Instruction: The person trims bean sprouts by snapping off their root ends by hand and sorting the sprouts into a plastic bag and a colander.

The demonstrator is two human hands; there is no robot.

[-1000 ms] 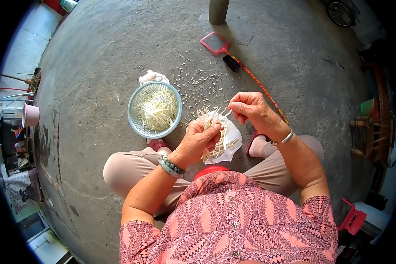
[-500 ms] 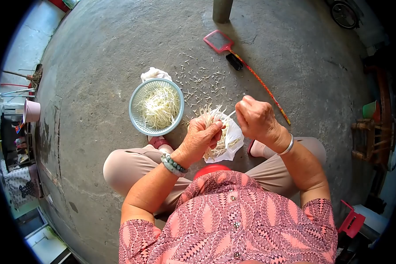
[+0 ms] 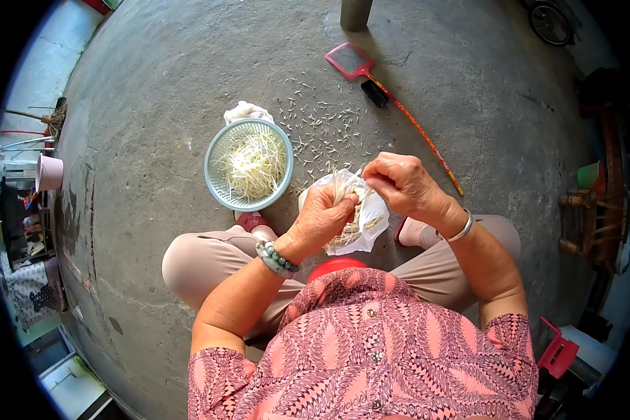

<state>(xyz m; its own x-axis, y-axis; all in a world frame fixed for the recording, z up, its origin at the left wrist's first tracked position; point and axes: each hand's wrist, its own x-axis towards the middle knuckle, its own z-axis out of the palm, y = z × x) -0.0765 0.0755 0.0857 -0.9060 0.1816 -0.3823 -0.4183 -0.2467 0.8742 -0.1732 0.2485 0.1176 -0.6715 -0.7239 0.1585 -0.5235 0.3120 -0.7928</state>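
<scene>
Since the earlier frame, the right hand [image 3: 399, 183] had dropped back to the one bundle of bean sprouts [image 3: 343, 190], fingers pinched on a sprout. One left hand [image 3: 323, 218] gripped that bundle above one white bag [image 3: 368, 218]. One basket [image 3: 215, 175] sat on the floor [image 3: 147, 105], beside one swatter [image 3: 348, 60].

left hand [image 3: 323, 218] hides most of the sprout bunch [image 3: 346, 203] (fingertips tucked out of view).

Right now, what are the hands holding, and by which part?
Left hand grips a bunch of bean sprouts around the middle; right hand pinches their upper ends.
</scene>
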